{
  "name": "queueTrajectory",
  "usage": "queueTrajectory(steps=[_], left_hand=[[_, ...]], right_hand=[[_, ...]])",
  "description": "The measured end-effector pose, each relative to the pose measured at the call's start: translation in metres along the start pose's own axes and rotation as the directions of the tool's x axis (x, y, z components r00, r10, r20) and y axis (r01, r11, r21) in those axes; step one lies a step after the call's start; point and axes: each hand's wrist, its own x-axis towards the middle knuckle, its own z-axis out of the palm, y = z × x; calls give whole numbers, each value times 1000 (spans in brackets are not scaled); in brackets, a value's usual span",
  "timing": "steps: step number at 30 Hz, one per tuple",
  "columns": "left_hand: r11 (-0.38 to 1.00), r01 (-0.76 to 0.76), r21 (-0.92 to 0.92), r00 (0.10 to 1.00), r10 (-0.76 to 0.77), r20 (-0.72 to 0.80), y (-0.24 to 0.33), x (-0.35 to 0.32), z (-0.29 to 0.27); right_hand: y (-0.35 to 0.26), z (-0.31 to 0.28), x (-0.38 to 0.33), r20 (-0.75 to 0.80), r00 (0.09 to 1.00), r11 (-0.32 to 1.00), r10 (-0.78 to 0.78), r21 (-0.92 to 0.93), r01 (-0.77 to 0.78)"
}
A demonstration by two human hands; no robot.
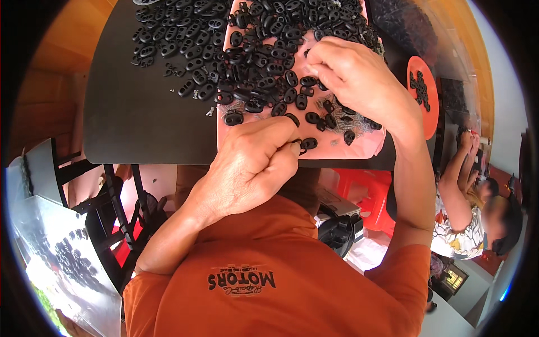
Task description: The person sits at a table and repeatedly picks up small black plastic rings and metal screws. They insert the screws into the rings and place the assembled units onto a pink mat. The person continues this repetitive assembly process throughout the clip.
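Note:
My left hand (250, 160) is closed at the near edge of the pink tray (359, 149), pinching a small black cord lock (296, 141) that is mostly hidden by the thumb and fingers. Right beside the thumb lies another black cord lock (309, 144). Over the tray's right side, my right hand (353, 70) is closed in a pinch with its fingertips down among the parts; what they hold is hidden. Several oval two-holed black cord locks (275, 69) cover the tray. Small metal springs (348, 122) lie scattered below my right hand.
More black parts (196, 39) spread over the dark table (129, 118) left of the tray. A coral plate (429, 121) with small dark pieces stands at the right. Beyond it sits another person (460, 219). A red plastic stool (373, 196) is under the table.

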Motion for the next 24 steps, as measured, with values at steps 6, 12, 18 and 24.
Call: queueTrajectory(steps=[6, 12, 18, 24], left_hand=[[999, 35, -39, 999, -35, 7, -2, -2, -3], [994, -74, -86, 996, 70, -50, -7, -5, -4], [989, -42, -140, 998, 33, -62, -15, -9, -1], [988, -47, -149, 990, 27, -136, -14, -8, 0]], right_hand=[[-1, 6, 10, 128, 990, 985, 54, -171, -31], [-13, -3, 6, -57, 996, 990, 72, 122, -65], [-30, 10, -14, -94, 969, 899, 230, 401, -175], [-66, 9, -34, -117, 981, 920, 152, 380, -98]])
